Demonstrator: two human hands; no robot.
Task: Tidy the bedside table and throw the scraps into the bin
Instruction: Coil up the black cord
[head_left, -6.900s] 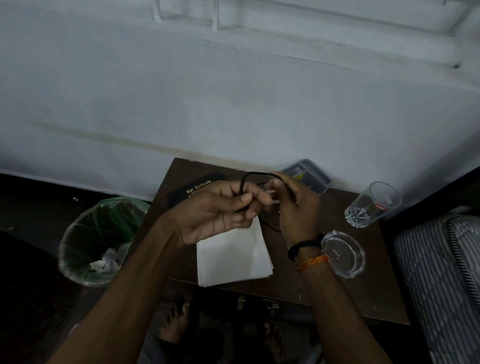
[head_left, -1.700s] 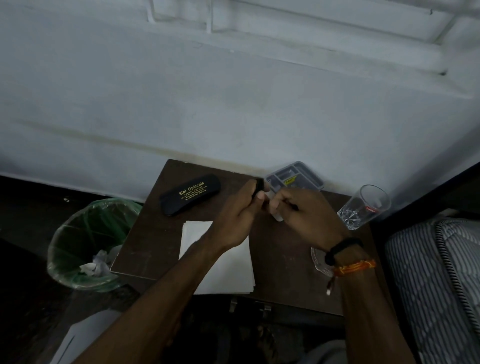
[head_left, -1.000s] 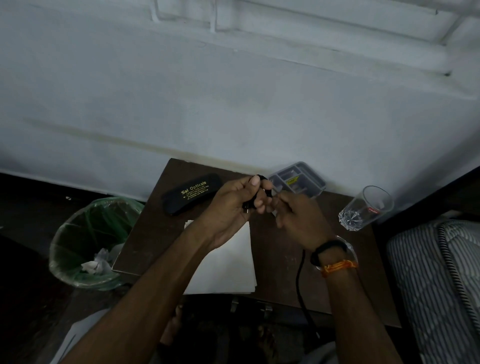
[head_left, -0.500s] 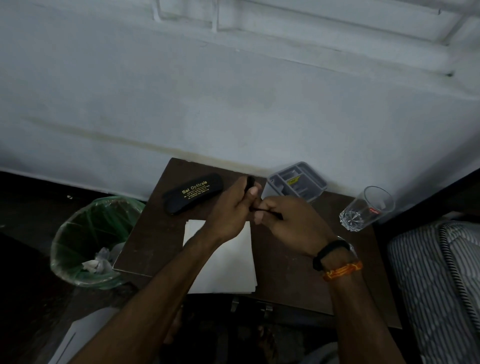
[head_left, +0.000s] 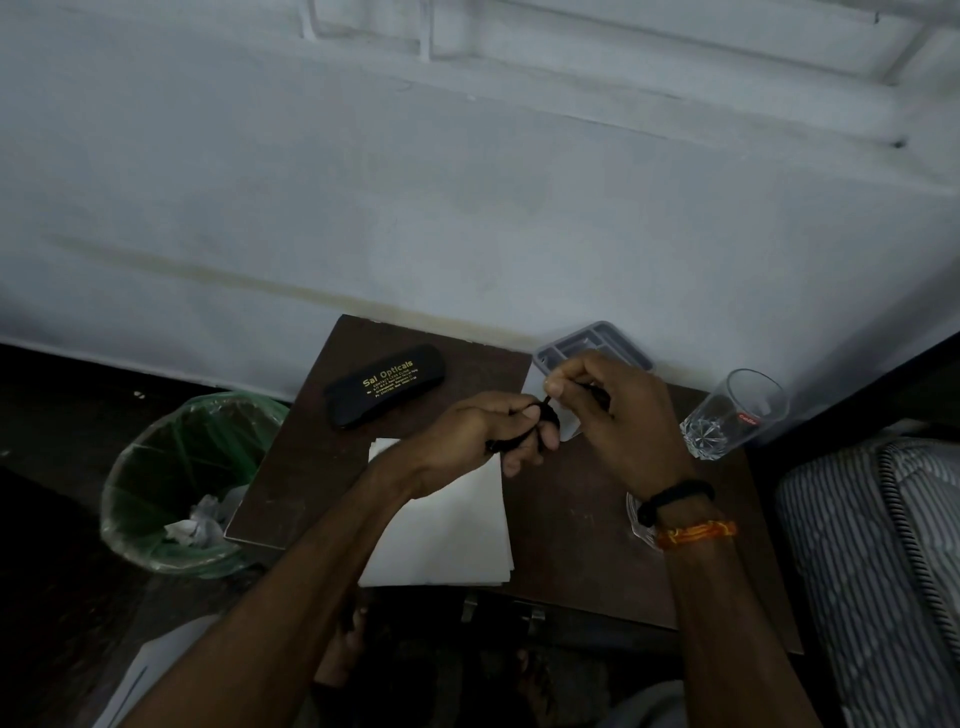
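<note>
Both my hands are up over the middle of the bench (head_left: 571, 545), working a thin black cord (head_left: 549, 415). The left hand (head_left: 483, 436) is closed round the wound bundle, thumb pressed on top — I judge that keeps the coils from springing loose. The right hand (head_left: 618, 421) pinches the free end between thumb and forefinger, held close so the last turn can be tucked. Cord clear of the bench surface, just in front of the grey organiser tray (head_left: 618, 340) at the wall — likely its home. Spectacle case (head_left: 384, 385) lies back left, paper sheets (head_left: 447, 525) beneath my left wrist, a glass tumbler (head_left: 735, 415) at the right edge. The bin (head_left: 171, 493), green-lined, stands on the floor left of the bench with crumpled scraps (head_left: 197, 525) in it.
</note>
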